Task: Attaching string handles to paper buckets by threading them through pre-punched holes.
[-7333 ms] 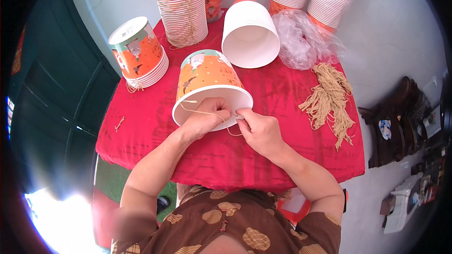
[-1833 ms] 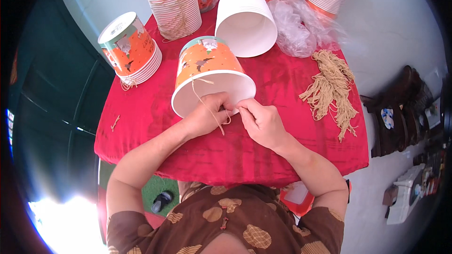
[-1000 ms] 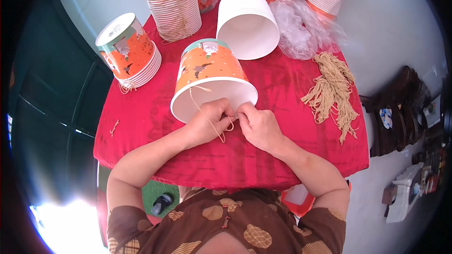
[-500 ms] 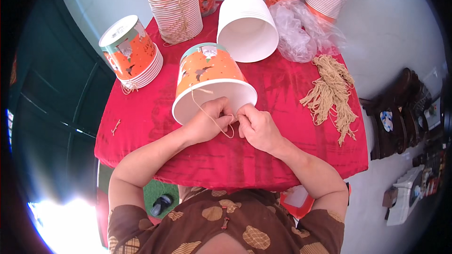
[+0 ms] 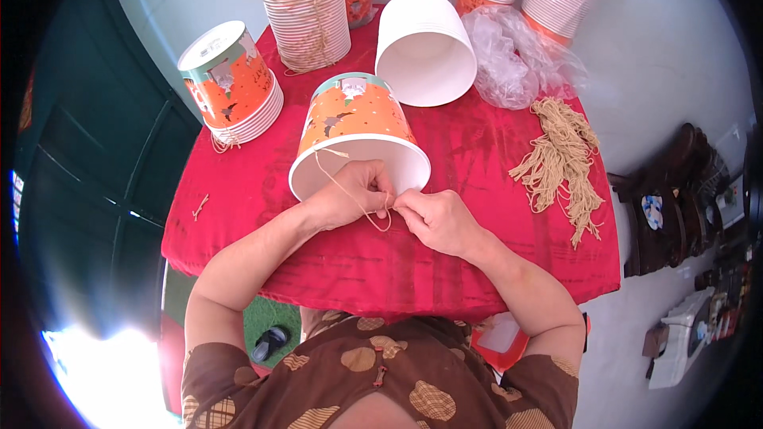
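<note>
An orange printed paper bucket (image 5: 358, 121) lies tipped on the red cloth with its white mouth facing me. A tan string (image 5: 340, 185) runs from the left of its rim down to my hands and hangs in a small loop below the fingers. My left hand (image 5: 355, 193), in front of the mouth, pinches the string between thumb and fingers. Right beside it, my right hand (image 5: 439, 221) is closed in a pinch on the string's end at the lower right of the rim. Fingers cover the exact spot where the string is gripped.
A bundle of tan strings (image 5: 558, 160) lies at the right. Behind stand a white bucket (image 5: 425, 36) on its side, a crumpled plastic bag (image 5: 509, 59) and tall bucket stacks (image 5: 304, 20). A short upside-down stack (image 5: 230, 83) is at the left, near a string scrap (image 5: 200, 206).
Both hands stay pinched on the string and have shifted only slightly. The view has turned a little, so the table's things sit slightly differently.
</note>
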